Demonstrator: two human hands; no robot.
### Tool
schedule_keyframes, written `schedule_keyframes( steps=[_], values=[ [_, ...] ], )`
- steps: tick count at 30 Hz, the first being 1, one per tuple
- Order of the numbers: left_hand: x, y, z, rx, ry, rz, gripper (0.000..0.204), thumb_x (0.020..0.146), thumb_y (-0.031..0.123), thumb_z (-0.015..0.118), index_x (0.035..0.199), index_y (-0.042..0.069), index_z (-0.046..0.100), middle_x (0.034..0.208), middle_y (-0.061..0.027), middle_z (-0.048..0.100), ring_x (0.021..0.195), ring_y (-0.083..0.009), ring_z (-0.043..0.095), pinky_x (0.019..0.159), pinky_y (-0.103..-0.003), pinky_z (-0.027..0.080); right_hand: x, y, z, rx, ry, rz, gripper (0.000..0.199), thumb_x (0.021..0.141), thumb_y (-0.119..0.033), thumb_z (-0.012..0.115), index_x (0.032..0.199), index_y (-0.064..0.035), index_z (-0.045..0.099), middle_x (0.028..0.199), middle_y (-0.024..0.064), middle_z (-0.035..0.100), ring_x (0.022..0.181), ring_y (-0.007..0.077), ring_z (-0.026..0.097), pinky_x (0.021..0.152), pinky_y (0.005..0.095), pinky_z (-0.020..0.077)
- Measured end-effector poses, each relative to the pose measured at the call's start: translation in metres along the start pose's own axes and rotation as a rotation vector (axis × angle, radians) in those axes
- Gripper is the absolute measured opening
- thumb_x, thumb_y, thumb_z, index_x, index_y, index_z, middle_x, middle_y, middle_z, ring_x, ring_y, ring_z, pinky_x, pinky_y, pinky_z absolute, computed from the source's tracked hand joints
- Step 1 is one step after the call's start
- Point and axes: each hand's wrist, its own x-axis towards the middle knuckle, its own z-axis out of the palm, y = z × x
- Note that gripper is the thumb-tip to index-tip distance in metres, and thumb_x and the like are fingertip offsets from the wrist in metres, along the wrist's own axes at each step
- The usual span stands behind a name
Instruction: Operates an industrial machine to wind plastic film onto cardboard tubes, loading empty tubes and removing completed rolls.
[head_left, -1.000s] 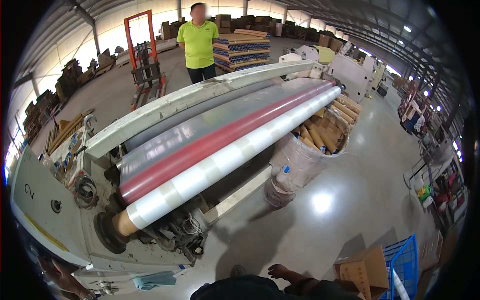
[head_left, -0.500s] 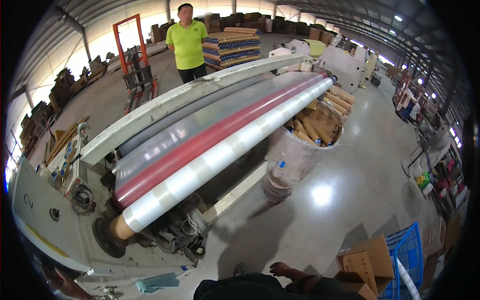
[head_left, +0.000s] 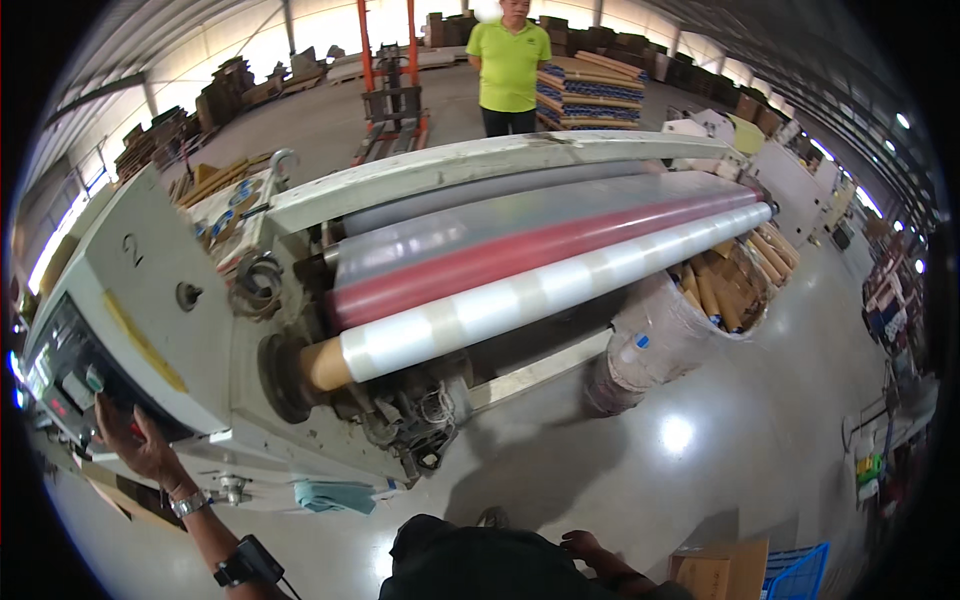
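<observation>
My left hand (head_left: 143, 447) reaches to the dark control panel (head_left: 60, 362) at the machine's left end, fingers stretched and apart. One fingertip is at or close to a round green-topped knob (head_left: 95, 378); I cannot tell whether it presses. Hanging low by my body, my right hand (head_left: 580, 545) holds nothing visible, its fingers loosely apart. In front of me, a roll of clear whitish film (head_left: 540, 295) on a brown cardboard core (head_left: 327, 366) lies along a red roller (head_left: 540, 240). Behind that roller stretches a sheet of transparent film (head_left: 480, 220).
A plastic-wrapped bin (head_left: 650, 335) of cardboard tubes stands by the roll's far end. At lower right are a cardboard box (head_left: 735, 565) and a blue crate (head_left: 798, 570). Across the machine stands a person in a yellow-green shirt (head_left: 510, 65), beside an orange lift (head_left: 392, 95).
My left hand has come up from the lower left edge to the control panel. The view has swung left, bringing the panel into sight. My right hand stays low beside me.
</observation>
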Motion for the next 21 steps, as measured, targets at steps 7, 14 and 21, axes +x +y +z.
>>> schedule_keyframes(
  steps=[7,14,21],
  values=[
    [0.001,0.018,0.006,-0.018,0.022,0.055,0.057,0.086,-0.008,0.056,0.138,-0.004,0.034,0.142,-0.019,0.042,0.131,-0.0307,0.042,0.112,-0.042,0.033,0.011,-0.035,0.011,0.682,0.007,0.321,0.02,0.079,-0.024,0.063,0.096,-0.0205,0.072,0.113,-0.0036,0.066,0.109,0.0172,0.06,0.091,0.0291,0.0507],
    [0.005,0.015,-0.01,-0.116,-0.04,0.078,0.055,0.085,-0.005,0.057,0.136,-0.004,0.036,0.141,-0.0209,0.042,0.131,-0.0335,0.042,0.111,-0.045,0.032,0.027,-0.099,-0.011,-0.061,-0.089,-0.099,0.034,0.076,-0.013,0.063,0.11,-0.0147,0.067,0.113,0.0005,0.066,0.114,0.018,0.058,0.093,0.0299,0.0505],
    [0.009,0.009,-0.023,-0.241,-0.116,0.117,0.056,0.086,0.0,0.059,0.137,-0.002,0.037,0.142,-0.0225,0.041,0.132,-0.0358,0.041,0.111,-0.045,0.03,0.026,-0.153,0.002,0.367,-0.05,0.145,0.036,0.076,-0.014,0.065,0.111,-0.0167,0.067,0.108,-0.0012,0.069,0.107,0.02,0.061,0.091,0.0299,0.0507]
  ],
)
